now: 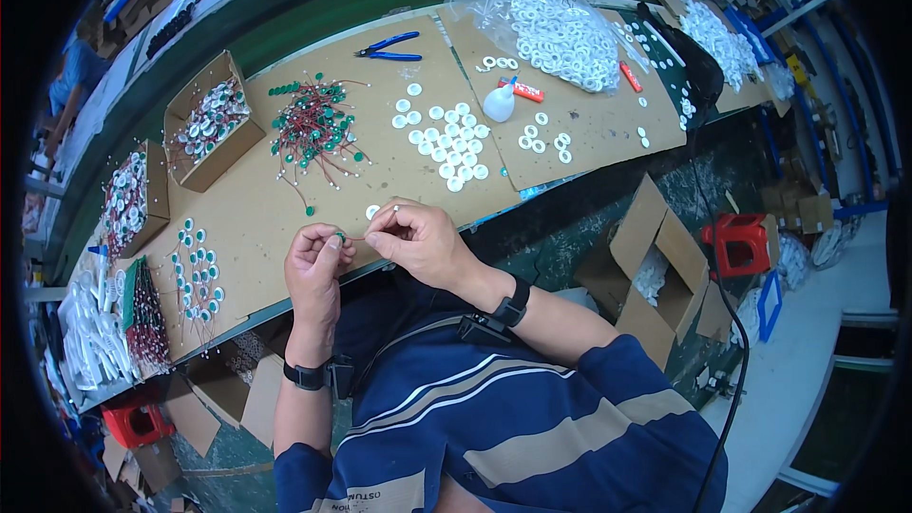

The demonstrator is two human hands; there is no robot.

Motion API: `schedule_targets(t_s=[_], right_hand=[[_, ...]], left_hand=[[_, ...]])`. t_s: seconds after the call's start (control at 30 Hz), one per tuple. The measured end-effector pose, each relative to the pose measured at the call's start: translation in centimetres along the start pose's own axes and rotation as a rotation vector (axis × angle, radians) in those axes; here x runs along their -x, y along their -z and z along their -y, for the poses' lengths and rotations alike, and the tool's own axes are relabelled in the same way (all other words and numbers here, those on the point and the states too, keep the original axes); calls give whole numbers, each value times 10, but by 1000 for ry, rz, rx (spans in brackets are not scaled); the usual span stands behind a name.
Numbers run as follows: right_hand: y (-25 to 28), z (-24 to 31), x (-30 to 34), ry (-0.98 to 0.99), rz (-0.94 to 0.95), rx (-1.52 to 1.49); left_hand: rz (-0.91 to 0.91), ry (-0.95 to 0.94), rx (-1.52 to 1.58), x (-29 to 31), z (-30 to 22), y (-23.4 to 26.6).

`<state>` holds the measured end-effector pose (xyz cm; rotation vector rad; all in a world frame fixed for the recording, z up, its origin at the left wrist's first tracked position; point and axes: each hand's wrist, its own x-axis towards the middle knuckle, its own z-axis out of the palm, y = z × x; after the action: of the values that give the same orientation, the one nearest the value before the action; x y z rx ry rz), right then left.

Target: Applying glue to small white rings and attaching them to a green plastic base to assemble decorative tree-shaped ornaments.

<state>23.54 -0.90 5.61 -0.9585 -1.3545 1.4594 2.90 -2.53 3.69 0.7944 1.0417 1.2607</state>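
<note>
At the table's near edge my left hand point(314, 261) pinches a small green disc point(340, 237) between thumb and fingertips. My right hand point(423, 245) is closed just beside it, its thumb and forefinger pinched on what looks like the disc's thin wire lead; the fingers hide most of it. A tiny white tip point(396, 209) shows over the right fingers. Just beyond the hands lies a white ring point(372, 213). Farther off are a pile of green discs with red wires point(318, 123) and a group of white round caps point(454, 144).
Left of me stand two cardboard trays point(226, 157) of wired discs, with rows of finished-looking discs point(198, 266) nearby. Blue-handled cutters point(389, 47), a white squeeze bottle point(499, 104) and a clear bag of white rings point(565, 38) lie farther back. An open carton point(655, 266) stands right.
</note>
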Motion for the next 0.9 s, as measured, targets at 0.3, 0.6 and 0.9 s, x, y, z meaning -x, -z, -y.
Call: schedule_targets(t_s=[0.3, 0.6, 0.9], right_hand=[[7, 0, -2, -95, -81, -55], [20, -11, 4, -55, -160, -96], [27, -15, 5, -61, -187, -101]], left_hand=[[-22, -16, -206, 1, 1, -3], [-1, -20, -219, 3, 0, -5], [13, 8, -237, 2, 3, -5]])
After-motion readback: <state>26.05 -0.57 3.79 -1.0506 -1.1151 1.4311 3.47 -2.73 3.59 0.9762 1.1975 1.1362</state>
